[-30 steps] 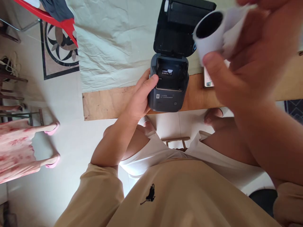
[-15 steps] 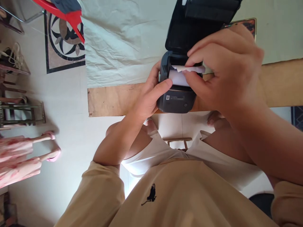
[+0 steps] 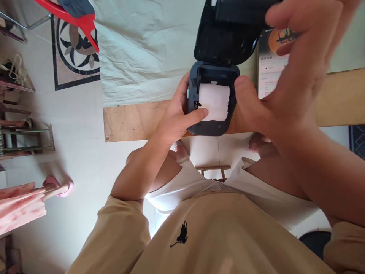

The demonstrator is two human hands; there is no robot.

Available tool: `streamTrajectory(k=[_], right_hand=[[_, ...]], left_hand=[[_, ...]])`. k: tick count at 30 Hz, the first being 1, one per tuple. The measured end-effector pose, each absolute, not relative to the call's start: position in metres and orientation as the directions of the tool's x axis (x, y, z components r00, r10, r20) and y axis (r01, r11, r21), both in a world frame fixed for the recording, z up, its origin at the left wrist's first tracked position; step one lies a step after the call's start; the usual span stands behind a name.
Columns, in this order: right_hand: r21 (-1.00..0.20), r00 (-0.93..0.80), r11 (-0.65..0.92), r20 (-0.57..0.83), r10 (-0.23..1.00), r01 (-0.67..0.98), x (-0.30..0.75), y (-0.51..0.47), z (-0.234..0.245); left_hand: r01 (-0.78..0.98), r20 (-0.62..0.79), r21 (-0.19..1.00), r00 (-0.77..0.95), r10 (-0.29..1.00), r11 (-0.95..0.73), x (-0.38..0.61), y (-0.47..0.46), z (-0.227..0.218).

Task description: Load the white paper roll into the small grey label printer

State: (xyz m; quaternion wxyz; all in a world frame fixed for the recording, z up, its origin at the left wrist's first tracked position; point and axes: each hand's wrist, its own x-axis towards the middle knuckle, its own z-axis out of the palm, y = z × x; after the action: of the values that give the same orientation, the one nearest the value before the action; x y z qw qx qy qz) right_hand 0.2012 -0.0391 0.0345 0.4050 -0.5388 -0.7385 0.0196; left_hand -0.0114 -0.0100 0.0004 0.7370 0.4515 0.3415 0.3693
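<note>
1. A small dark printer [image 3: 212,99] sits at the near edge of the wooden worktop [image 3: 131,120], its lid [image 3: 228,34] swung up and back so the paper bay is open to view

2. Inside the bay lies a white paper roll [image 3: 214,99], with its loose end drawn forward over the front lip of the printer (the edge of the strip looks slightly ragged)

3. The left hand [image 3: 173,118] cups the left side of the printer; its fingers wrap behind the body while the thumb [image 3: 196,114] lies across the front, its tip pressing on the lower left corner of the paper strip, so the hand is closed around the machine

4. The right hand [image 3: 288,72] is at the printer's right side, thumb tip against the right wall of the bay; its fingers [image 3: 288,15] are spread and raised toward the lid, with nothing gripped between them

5. Just behind the right hand a phone [image 3: 268,72] lies on the worktop with its screen lit

6. A creased pale cloth [image 3: 137,49] covers the far part of the worktop; a red chair [image 3: 76,17] stands on the floor at the upper left
</note>
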Motion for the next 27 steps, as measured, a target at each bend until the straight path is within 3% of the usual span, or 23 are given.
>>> streamTrajectory(k=[4, 8, 10, 16, 22, 27], right_hand=[[-0.533, -0.125, 0.429, 0.513, 0.849, 0.729, 0.198, -0.040, 0.036], [-0.352, -0.202, 0.479, 0.595, 0.778, 0.804, 0.194, -0.047, 0.031], [-0.322, -0.225, 0.494, 0.606, 0.763, 0.808, 0.191, -0.050, 0.026], [-0.478, -0.183, 0.466, 0.526, 0.831, 0.744, 0.182, -0.054, 0.027], [-0.552, -0.121, 0.347, 0.403, 0.907, 0.758, 0.180, -0.055, 0.033], [-0.614, -0.099, 0.351, 0.405, 0.909, 0.707, 0.180, -0.052, 0.027]], left_hand=[[-0.231, -0.186, 0.917, 0.476, 0.860, 0.326, -0.010, -0.010, 0.000], [-0.210, -0.157, 0.935, 0.476, 0.865, 0.285, -0.012, -0.008, -0.005], [-0.212, -0.134, 0.939, 0.504, 0.853, 0.273, -0.014, -0.005, -0.010], [-0.335, -0.100, 0.897, 0.482, 0.871, 0.289, -0.008, -0.007, -0.008], [-0.297, -0.180, 0.897, 0.431, 0.884, 0.327, -0.006, -0.017, 0.010], [-0.265, -0.177, 0.914, 0.422, 0.889, 0.307, -0.009, -0.017, 0.012]])
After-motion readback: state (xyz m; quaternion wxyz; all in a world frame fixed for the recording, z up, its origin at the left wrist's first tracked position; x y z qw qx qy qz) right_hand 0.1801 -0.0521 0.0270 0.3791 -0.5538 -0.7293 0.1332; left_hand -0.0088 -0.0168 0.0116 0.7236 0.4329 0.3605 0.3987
